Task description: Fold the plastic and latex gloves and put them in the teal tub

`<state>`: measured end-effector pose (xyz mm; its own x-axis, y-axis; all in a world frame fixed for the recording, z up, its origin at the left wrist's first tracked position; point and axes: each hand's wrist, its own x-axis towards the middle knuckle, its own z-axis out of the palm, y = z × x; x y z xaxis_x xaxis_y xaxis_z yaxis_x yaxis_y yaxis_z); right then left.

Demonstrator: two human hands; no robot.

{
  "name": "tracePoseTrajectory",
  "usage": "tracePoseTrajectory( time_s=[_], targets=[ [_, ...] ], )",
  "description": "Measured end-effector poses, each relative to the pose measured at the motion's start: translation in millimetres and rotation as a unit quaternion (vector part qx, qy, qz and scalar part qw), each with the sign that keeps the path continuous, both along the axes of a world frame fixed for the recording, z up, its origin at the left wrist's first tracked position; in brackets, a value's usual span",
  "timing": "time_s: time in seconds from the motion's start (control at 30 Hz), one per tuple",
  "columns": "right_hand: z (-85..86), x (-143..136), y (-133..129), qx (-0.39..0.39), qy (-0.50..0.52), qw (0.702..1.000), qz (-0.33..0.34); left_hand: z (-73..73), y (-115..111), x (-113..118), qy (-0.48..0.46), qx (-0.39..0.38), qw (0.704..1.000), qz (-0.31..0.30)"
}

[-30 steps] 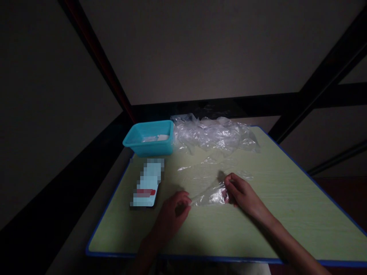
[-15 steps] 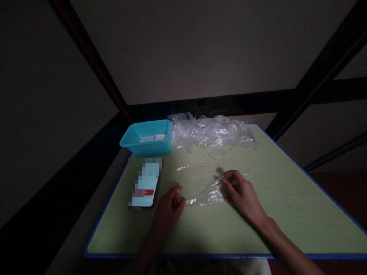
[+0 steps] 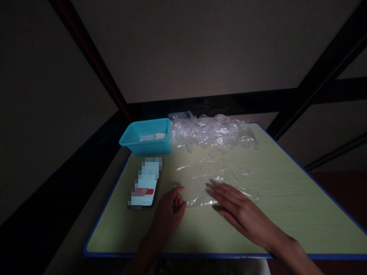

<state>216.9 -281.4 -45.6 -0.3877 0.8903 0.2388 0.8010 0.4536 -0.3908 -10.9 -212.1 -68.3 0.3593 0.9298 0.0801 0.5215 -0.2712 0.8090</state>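
Note:
A clear, flat plastic bag [image 3: 197, 173] lies spread on the table in front of me, its near edge creased and shiny. My left hand [image 3: 169, 210] is at the bag's near left corner, fingers curled and thumb closed on the film there; the index finger sticks out above. Palm down, my right hand [image 3: 236, 206] is open over the bag's near right part, with fingers stretched out together and reaching over the film. Some of the near edge is hidden beneath those fingers.
Crumpled clear plastic bags [image 3: 215, 131] are heaped along the table's far side. A turquoise basket [image 3: 151, 147] with white items inside stands at the back left. Nearer me lies a lit phone [image 3: 149, 177]. The table [image 3: 298, 214] has a blue rim, and a wall rises behind it.
My right hand has let go of the bag's raised near edge and flattened out over it, moving slightly nearer me. The film there has dropped lower. My left hand has barely moved.

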Motion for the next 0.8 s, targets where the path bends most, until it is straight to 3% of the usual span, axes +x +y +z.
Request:
tracePoseTrajectory(
  time_s=[0.2, 0.63, 0.8],
  targets=[
    [-7.1, 1, -5, -0.031, -0.070, 0.996, 0.039, 0.8, 0, 1, 0.004, 0.001, 1.000, -0.001],
    [-10.9, 4, -10, -0.043, -0.068, 0.996, 0.046, 2.6, -2, -2, 0.011, 0.056, 0.998, -0.030],
    [-11.2, 3, -16, -0.043, -0.061, 0.996, 0.039, 3.1, -1, -3, 0.003, 0.090, 0.996, -0.005]
  ],
)
